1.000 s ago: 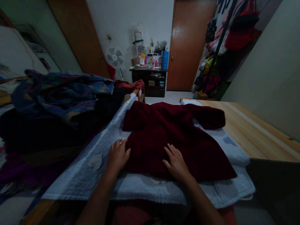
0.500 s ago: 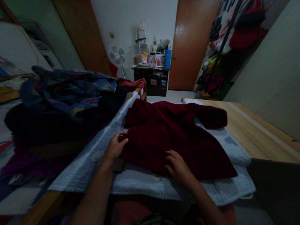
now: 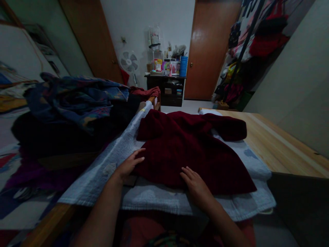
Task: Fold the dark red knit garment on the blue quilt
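A dark red long-sleeved garment (image 3: 195,154) lies spread out on a pale blue patterned cloth (image 3: 154,202), one sleeve reaching to the right. Its hem faces me. My left hand (image 3: 131,164) is at the garment's left edge, fingers extended and apart from the thumb, with the fingertips over the fabric. Along the near hem rests my right hand (image 3: 194,183), its fingers stretched out on the red fabric. Neither hand grips anything that I can see.
To the left rises a pile of clothes (image 3: 77,99), blue patterned on top of black. A wooden board (image 3: 277,144) extends on the right. Farther back stand a dark cabinet (image 3: 164,91), a white fan (image 3: 129,61) and a brown door (image 3: 208,51). Bags (image 3: 267,37) hang at the right.
My left hand has shifted slightly right over the garment's edge, its fingers straighter. My right hand lies flatter, with its fingers less curled. The garment looks much the same.
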`<action>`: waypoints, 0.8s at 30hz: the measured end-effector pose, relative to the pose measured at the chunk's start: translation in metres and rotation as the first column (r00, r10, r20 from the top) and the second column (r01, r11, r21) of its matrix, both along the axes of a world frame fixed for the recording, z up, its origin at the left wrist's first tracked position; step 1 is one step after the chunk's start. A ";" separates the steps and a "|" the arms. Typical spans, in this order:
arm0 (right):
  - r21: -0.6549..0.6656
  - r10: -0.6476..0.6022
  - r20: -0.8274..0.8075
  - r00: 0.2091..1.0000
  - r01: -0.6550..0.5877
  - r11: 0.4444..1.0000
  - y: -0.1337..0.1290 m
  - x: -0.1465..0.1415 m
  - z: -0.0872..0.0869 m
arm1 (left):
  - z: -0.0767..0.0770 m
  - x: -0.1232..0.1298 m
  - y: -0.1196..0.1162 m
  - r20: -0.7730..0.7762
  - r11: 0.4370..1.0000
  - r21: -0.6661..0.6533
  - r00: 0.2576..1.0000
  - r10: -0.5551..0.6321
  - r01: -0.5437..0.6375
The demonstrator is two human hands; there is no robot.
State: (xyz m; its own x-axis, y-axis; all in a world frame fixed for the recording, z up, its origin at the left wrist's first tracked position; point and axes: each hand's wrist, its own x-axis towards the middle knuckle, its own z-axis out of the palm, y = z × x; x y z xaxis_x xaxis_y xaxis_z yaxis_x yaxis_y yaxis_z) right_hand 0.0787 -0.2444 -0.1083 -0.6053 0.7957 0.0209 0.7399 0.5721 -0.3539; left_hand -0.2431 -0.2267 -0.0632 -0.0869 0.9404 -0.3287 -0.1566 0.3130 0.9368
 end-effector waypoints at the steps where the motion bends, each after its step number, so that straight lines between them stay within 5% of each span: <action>1: 0.012 -0.020 0.008 1.000 0.020 1.000 0.001 -0.002 0.001 | -0.001 0.001 0.000 0.000 1.000 -0.006 1.000 -0.004 0.004; 10: -0.043 -0.128 -0.143 0.981 0.123 0.992 0.017 -0.001 0.020 | -0.013 0.001 0.015 -0.013 0.989 0.134 0.998 0.069 -0.067; 14: -0.093 -0.110 -0.229 0.967 0.090 0.992 0.024 0.000 0.032 | 0.001 -0.008 0.023 -0.006 0.966 0.197 0.985 0.173 -0.169; 18: -0.089 -0.110 -0.274 0.956 0.089 0.992 0.023 -0.005 0.030 | 0.017 -0.031 0.027 -0.195 0.939 0.261 0.940 0.279 -0.224; 21: -0.067 -0.092 -0.281 0.955 0.076 0.995 0.017 -0.011 0.017 | 0.016 -0.046 0.021 -0.541 0.936 0.338 0.793 0.280 -0.100; 24: -0.031 -0.041 -0.251 0.967 0.034 0.999 0.009 -0.016 0.004 | 0.005 -0.046 0.011 -0.917 0.976 0.192 0.373 0.140 0.106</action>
State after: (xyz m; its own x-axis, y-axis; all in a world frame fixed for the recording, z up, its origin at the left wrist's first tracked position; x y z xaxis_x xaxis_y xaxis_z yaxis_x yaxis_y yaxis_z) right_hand 0.0626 -0.2352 -0.1044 -0.5529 0.8201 0.1471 0.6462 0.5336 -0.5456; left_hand -0.2889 -0.2161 -0.0586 -0.2354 0.9609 0.1460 0.8385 0.1249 0.5304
